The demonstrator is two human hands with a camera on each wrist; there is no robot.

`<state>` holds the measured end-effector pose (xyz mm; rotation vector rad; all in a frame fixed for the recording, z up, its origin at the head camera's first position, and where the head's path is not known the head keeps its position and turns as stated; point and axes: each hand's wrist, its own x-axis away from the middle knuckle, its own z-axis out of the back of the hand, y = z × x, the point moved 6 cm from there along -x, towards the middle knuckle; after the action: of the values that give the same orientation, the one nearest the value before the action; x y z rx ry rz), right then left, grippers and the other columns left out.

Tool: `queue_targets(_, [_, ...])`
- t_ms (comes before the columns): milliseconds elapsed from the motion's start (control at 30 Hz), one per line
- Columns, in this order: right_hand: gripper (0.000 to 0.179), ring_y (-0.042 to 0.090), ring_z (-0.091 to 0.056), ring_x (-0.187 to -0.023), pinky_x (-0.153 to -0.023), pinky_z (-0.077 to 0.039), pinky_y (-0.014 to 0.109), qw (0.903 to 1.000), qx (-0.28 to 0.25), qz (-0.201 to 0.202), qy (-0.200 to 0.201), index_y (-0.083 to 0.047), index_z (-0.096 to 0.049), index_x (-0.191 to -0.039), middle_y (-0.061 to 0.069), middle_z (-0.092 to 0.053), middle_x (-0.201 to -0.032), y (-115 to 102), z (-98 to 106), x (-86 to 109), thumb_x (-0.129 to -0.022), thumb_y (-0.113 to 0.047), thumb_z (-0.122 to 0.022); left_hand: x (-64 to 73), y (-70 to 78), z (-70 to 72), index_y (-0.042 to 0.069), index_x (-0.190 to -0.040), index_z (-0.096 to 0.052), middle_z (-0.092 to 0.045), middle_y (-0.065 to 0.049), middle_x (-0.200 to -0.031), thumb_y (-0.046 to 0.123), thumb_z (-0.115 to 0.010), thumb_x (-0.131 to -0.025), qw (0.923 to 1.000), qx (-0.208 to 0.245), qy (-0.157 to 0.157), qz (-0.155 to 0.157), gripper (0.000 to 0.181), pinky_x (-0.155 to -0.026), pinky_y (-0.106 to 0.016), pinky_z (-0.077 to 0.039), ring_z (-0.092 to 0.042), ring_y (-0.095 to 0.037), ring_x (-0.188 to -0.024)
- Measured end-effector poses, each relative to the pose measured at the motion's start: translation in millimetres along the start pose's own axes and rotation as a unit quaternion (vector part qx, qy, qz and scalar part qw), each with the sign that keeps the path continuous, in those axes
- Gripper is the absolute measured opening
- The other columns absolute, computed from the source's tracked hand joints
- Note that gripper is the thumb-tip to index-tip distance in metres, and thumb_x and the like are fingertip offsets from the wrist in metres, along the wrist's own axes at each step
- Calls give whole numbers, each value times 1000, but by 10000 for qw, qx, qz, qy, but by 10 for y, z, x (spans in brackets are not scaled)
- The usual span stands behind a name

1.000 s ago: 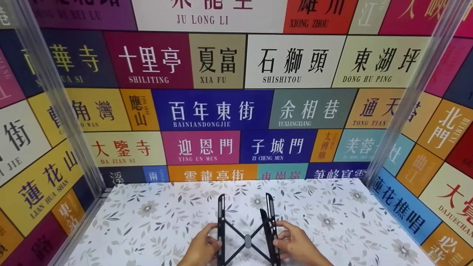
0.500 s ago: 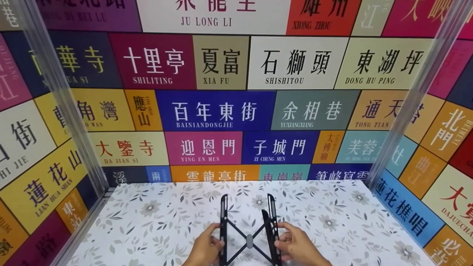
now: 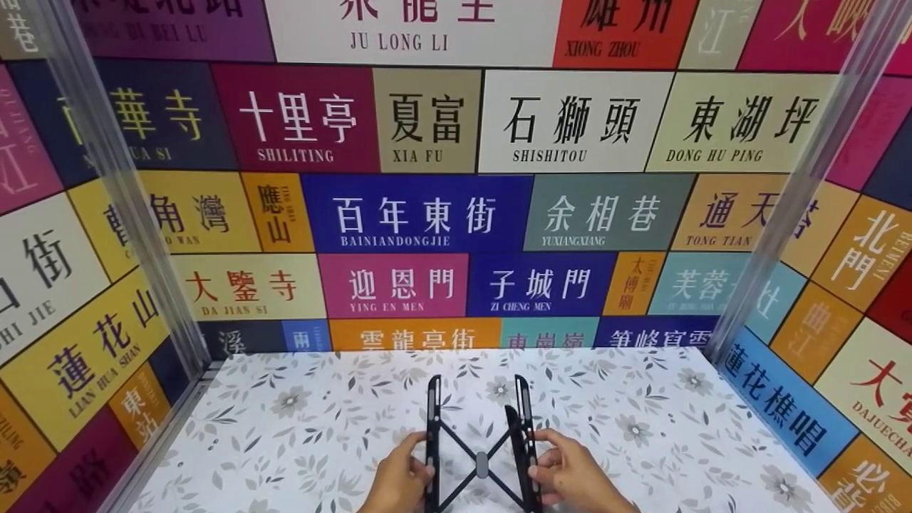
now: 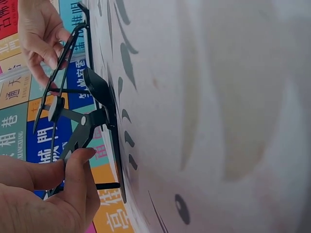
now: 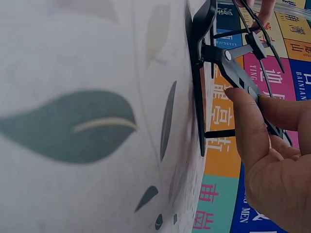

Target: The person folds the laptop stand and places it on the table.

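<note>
A black folding laptop stand (image 3: 482, 465) stands on the table, its two side rails joined by crossed bars that meet at a grey oval hub. On its left rail (image 3: 433, 434), my left hand (image 3: 399, 474) pinches the bar between thumb and fingers. My right hand (image 3: 577, 474) grips the right rail (image 3: 528, 449) the same way. The left wrist view shows the left thumb and forefinger on the stand's slanted arm (image 4: 80, 138), above a base bar lying along the tabletop. In the right wrist view, the right thumb and forefinger pinch the other slanted arm (image 5: 238, 73).
A white cloth (image 3: 285, 442) with grey flowers and leaves covers the table. Behind it rises a wall of colourful lettered panels (image 3: 413, 214). Clear upright posts (image 3: 135, 185) stand at the back corners, with more panels along both sides.
The head view has shifted slightly. The rails stand a touch closer together than a second ago, the left one a little further right. Both hands keep their grip.
</note>
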<state>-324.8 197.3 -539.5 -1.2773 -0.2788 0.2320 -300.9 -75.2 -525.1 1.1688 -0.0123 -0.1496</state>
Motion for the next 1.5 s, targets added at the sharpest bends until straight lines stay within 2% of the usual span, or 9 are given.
queue_targets(200, [52, 21, -63, -72, -57, -55, 44, 9996, 211, 188, 41, -4, -44, -130, 9, -61, -80, -34, -8, 2, -83, -10, -68, 4, 37, 26, 8, -130, -48, -62, -4, -68, 2, -63, -83, 9988, -343, 88, -353, 50, -53, -28, -46, -55, -12, -55])
queue_targets(433, [51, 22, -63, -73, -58, -55, 45, 9996, 109, 242, 17, -3, -44, -129, 11, -62, -81, -54, -36, 9, -83, -8, -67, 2, 38, 24, 9, -129, -48, -61, -4, -68, 2, -64, -82, 9983, -384, 193, -388, 50, -53, -28, -45, -54, -12, -54])
queue_targets(667, [52, 25, -64, -70, -57, -55, 46, 9992, 69, 388, 19, -4, -45, -129, 14, -61, -81, -68, -59, 34, -82, -6, -68, 15, 17, -3, 10, -130, -48, -59, -4, -67, 0, -62, -83, 9991, -292, 224, -218, 51, -49, -29, -46, -54, -14, -52])
queue_targets(867, [53, 23, -64, -70, -57, -55, 45, 9994, 91, 341, 45, -5, -45, -130, 12, -61, -80, -54, -69, 33, -82, -7, -68, 25, 4, -12, 11, -130, -49, -58, -2, -66, 1, -62, -82, 9985, -399, 305, -226, 51, -50, -28, -45, -53, -13, -52])
queue_targets(1100, [52, 21, -62, -71, -56, -55, 43, 9994, 275, 194, 39, -5, -46, -128, 8, -60, -78, -41, -77, 32, -82, -10, -69, 27, -10, -34, 10, -131, -48, -60, -5, -67, -1, -61, -82, 9999, -103, 87, -66, 52, -49, -31, -47, -56, -15, -52])
queue_targets(1300, [50, 21, -61, -70, -56, -55, 42, 9988, 420, 268, 38, -6, -48, -126, 7, -61, -77, -56, -75, 42, -82, -11, -70, 39, 11, -54, 10, -130, -48, -60, -5, -67, -3, -61, -81, 9998, -90, 117, -152, 52, -47, -31, -47, -55, -16, -52])
queue_targets(1500, [50, 21, -61, -69, -55, -55, 43, 9987, 373, 342, 81, -7, -48, -125, 8, -60, -77, -62, -96, 66, -81, -10, -70, 44, 11, -79, 11, -130, -48, -59, -3, -66, -2, -63, -81, 9999, -85, 109, -48, 52, -46, -30, -46, -54, -15, -53])
